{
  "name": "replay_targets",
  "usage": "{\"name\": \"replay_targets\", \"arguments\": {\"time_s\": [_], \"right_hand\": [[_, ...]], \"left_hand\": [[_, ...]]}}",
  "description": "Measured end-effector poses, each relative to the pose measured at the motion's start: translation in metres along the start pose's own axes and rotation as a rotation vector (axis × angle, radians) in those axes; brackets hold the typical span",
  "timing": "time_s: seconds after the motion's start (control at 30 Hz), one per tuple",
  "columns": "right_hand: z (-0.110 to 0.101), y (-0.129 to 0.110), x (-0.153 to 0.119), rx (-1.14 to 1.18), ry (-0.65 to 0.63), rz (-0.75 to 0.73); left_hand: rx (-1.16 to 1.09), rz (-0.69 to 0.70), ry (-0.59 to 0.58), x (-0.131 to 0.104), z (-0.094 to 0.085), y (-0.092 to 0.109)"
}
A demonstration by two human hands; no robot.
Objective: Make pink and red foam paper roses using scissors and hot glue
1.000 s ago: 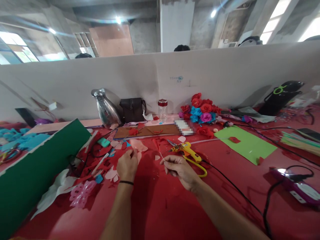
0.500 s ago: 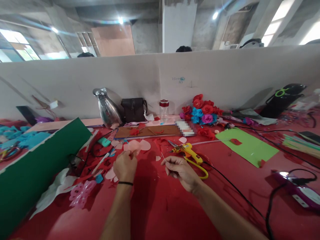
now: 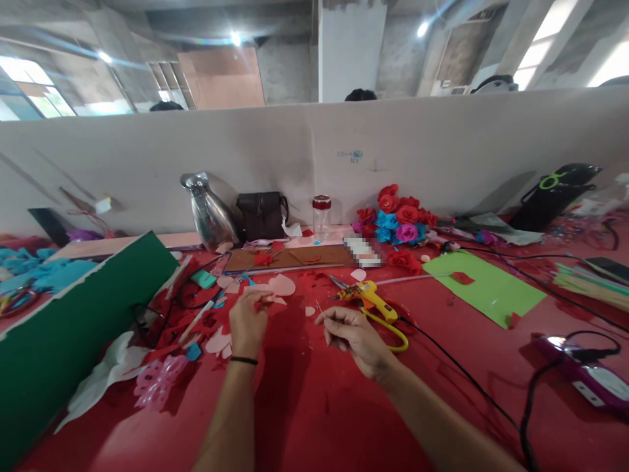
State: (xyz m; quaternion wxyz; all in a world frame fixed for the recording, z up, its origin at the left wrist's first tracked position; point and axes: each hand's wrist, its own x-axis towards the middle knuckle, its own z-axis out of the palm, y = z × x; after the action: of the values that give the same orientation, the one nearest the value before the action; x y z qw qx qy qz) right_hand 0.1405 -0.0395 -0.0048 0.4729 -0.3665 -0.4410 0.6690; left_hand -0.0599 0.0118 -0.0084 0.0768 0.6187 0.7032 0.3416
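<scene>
From where I stand, the right hand pinches a thin stick mid-bench, near a yellow glue gun. Towards the bench's far edge, pink petals lie by the half-curled left hand; whether it grips anything, I can't tell.

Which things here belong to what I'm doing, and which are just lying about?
Likely in use:
thin stick in right hand
pink paper pieces by left hand
yellow glue gun

Apparently just lying about:
metal flask
black bag
red-lidded jar
</scene>
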Motion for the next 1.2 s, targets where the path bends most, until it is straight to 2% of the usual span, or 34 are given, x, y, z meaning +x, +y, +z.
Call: {"name": "replay_targets", "arguments": {"time_s": [0.07, 0.17, 0.23, 0.37, 0.47, 0.57, 0.63, 0.83, 0.9, 1.0, 1.13, 1.2], "right_hand": [[0.0, 0.001, 0.0, -0.029, 0.025, -0.023], [0.001, 0.0, 0.0, -0.078, 0.056, -0.038], [0.002, 0.0, -0.001, -0.101, 0.058, -0.044], [0.003, 0.0, -0.001, -0.118, 0.062, -0.052], [0.003, 0.001, -0.001, -0.122, 0.065, -0.059], [0.003, 0.002, -0.001, -0.137, 0.067, -0.071], [0.004, 0.002, -0.001, -0.155, 0.079, -0.085], [0.005, 0.005, -0.002, -0.279, 0.123, -0.124], [0.004, 0.006, -0.003, -0.319, 0.128, -0.143], [0.004, 0.006, -0.003, -0.361, 0.127, -0.151], [0.005, 0.004, -0.004, -0.363, 0.12, -0.15], [0.006, 0.004, -0.004, -0.369, 0.113, -0.154]], "left_hand": [[0.028, -0.053, -0.063, -0.001, -0.001, 0.003], [0.226, -0.146, -0.13, -0.003, -0.002, 0.006], [0.299, -0.163, -0.156, -0.002, -0.001, 0.006], [0.171, -0.063, -0.126, 0.001, 0.004, 0.002], [0.077, 0.002, -0.03, 0.001, 0.006, 0.002], [-0.108, -0.007, 0.048, 0.0, 0.006, 0.002], [-0.193, -0.055, 0.005, 0.0, 0.005, 0.001], [0.162, -0.134, -0.102, -0.004, 0.001, 0.009], [0.181, -0.177, -0.111, -0.005, 0.001, 0.011], [0.05, -0.18, -0.118, -0.004, 0.004, 0.01], [-0.375, -0.062, -0.034, -0.002, 0.009, 0.007], [-0.554, -0.116, 0.023, -0.003, 0.007, 0.007]]}}
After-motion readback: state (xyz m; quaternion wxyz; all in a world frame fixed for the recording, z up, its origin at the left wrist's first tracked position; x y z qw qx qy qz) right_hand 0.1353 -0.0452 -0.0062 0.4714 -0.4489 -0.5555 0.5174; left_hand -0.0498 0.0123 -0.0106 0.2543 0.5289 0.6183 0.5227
